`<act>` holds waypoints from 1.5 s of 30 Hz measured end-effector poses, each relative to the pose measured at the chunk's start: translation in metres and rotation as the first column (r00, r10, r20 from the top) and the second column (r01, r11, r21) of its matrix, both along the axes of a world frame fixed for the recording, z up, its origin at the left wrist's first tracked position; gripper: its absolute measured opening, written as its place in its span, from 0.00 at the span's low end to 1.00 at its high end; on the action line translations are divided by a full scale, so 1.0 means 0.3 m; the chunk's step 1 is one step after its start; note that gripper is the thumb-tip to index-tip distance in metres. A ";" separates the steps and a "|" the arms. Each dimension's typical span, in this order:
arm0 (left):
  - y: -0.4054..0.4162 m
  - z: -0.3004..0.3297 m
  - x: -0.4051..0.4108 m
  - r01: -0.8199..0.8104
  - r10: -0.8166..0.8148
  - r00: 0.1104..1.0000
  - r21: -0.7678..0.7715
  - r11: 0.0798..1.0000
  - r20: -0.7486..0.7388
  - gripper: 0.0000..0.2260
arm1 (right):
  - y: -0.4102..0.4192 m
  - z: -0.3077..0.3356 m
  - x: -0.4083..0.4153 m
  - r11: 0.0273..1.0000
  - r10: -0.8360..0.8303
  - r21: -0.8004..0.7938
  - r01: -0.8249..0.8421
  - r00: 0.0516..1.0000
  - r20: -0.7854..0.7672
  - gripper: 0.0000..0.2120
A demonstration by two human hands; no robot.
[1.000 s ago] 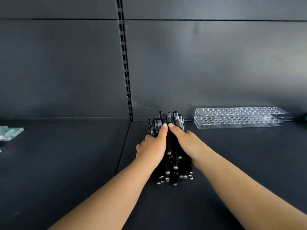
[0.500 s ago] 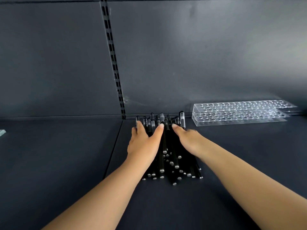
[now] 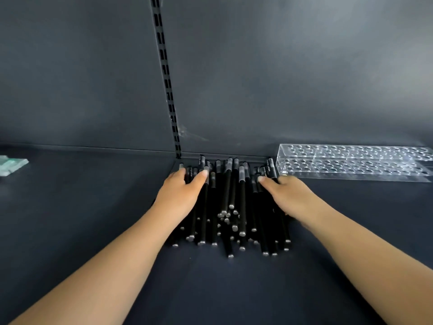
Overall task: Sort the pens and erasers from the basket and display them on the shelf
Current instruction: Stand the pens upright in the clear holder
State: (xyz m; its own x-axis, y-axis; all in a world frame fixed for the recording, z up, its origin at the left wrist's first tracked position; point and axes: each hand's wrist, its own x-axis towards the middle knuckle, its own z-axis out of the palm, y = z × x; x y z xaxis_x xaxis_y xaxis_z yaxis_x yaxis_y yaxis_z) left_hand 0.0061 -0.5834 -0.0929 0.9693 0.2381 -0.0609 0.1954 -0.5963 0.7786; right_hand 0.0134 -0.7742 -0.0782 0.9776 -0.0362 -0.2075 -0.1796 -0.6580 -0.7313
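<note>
Scene: a person's two bare forearms reach across a dark shelf (image 3: 93, 207) toward its back edge, seen from a head-worn camera.
Pens: a loose heap of black pens (image 3: 230, 202) lies flat on the shelf, lengthwise from front to back, the far tips close against the back edge, the near ends ragged and uneven. Several far ends carry clear or grey caps; the near ends show small pale round butts.
Left hand: the left hand (image 3: 181, 192) lies palm down on the left side of the heap, fingers extended and spread over the pens, fingertips near the back edge. It presses or rests on them and grips none.
Right hand: the right hand (image 3: 289, 195) lies on the right side of the heap, thumb pointing toward the middle of the pile. Its fingers reach over the outermost pens beside the rack; whether they curl round any pen cannot be told.
Rack: a clear acrylic pen rack (image 3: 351, 165) with rows of round holes sits along the back edge, just to the right of the heap, its near left corner beside the right hand.
Left edge: a pale greenish packet (image 3: 11, 163) lies at the far left of the shelf, blurred.
Backdrop: a dark back panel (image 3: 281, 78) rises behind, split by a slotted upright strip (image 3: 166, 78) that meets the shelf just behind the heap's left end.
</note>
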 end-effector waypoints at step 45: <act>0.022 -0.017 -0.270 0.119 0.141 0.889 -0.517 0.848 0.437 0.10 | -0.058 -0.027 -0.010 0.921 -0.165 0.385 -0.058 0.837 0.521 0.07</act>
State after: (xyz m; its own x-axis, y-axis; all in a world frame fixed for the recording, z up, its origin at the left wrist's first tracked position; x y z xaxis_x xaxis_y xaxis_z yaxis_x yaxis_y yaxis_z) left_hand -0.0748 -0.5769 -0.0979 0.9167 0.3076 0.2552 -0.2425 -0.0795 0.9669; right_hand 0.0104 -0.7917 -0.0863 0.9336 -0.1216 0.3372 0.2851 -0.3184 -0.9041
